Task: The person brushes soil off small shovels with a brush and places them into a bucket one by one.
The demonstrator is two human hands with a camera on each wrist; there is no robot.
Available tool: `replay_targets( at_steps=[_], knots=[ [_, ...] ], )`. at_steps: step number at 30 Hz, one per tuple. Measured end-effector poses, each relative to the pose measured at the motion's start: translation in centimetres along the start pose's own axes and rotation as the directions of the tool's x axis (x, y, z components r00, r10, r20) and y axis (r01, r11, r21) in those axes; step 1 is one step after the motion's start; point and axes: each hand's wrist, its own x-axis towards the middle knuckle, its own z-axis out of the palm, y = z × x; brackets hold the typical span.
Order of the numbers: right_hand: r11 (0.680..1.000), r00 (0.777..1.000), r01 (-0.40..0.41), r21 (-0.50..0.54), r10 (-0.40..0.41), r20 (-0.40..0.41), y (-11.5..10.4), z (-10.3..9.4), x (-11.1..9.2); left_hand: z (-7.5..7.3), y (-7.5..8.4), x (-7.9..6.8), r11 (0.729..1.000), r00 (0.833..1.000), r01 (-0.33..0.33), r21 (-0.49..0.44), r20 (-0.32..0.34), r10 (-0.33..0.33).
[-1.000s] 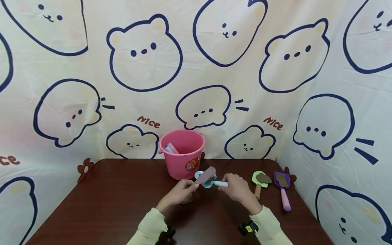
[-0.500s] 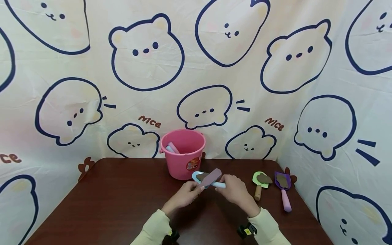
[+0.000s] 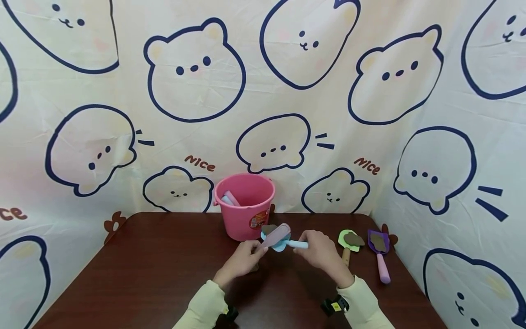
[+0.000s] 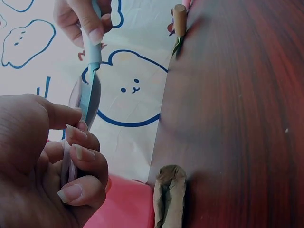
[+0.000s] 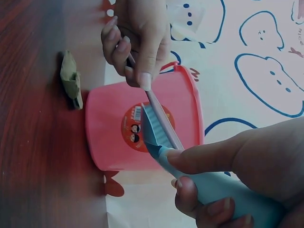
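Note:
My left hand grips a flat mauve plastic tool with a rounded end by its near end. My right hand holds a light blue toy shovel by its handle. Both tools meet between the hands, the mauve one lying across the shovel's head; in the right wrist view the shovel's head is tilted nearly edge-on. A brown patch shows at the shovel's far-left edge; whether it lies on it or behind it I cannot tell. A brown clay-like lump appears low by the table in both wrist views.
A pink bucket holding pale handles stands behind my hands. To the right lie a green shovel and a purple shovel, each with a brown lump. A bear-patterned cloth surrounds the dark table.
The mauve tool has shifted right and back across the blue shovel and turned its face. The brown patch has moved towards the shovel's far-left edge. Both hands keep their hold.

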Motion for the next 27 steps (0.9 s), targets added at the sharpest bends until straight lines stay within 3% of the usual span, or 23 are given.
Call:
replay_targets(
  at_steps=[4, 11, 20, 27],
  knots=[
    [1.000, 1.000, 0.008, 0.007, -0.008, -0.009, 0.3, -0.3, 0.0, -0.6, -0.1, -0.1, 0.997, 0.998, -0.032, 0.075, -0.048, 0.036],
    [1.000, 1.000, -0.013, 0.021, 0.013, -0.010, 0.5, -1.0, 0.1, -1.6, 0.0, -0.4, 0.997, 0.997, -0.049, 0.062, -0.057, 0.052],
    [0.999, 1.000, -0.016, 0.038, 0.016, 0.016, 0.6, -1.5, -0.2, -2.6, 0.1, -0.6, 0.996, 0.997, -0.001, 0.090, -0.074, 0.007],
    [0.999, 0.999, -0.022, 0.033, 0.021, 0.024, 0.7, -1.8, 0.0, -3.1, -0.2, -0.4, 0.996, 0.995, -0.013, 0.083, -0.093, 0.020]
  ],
)
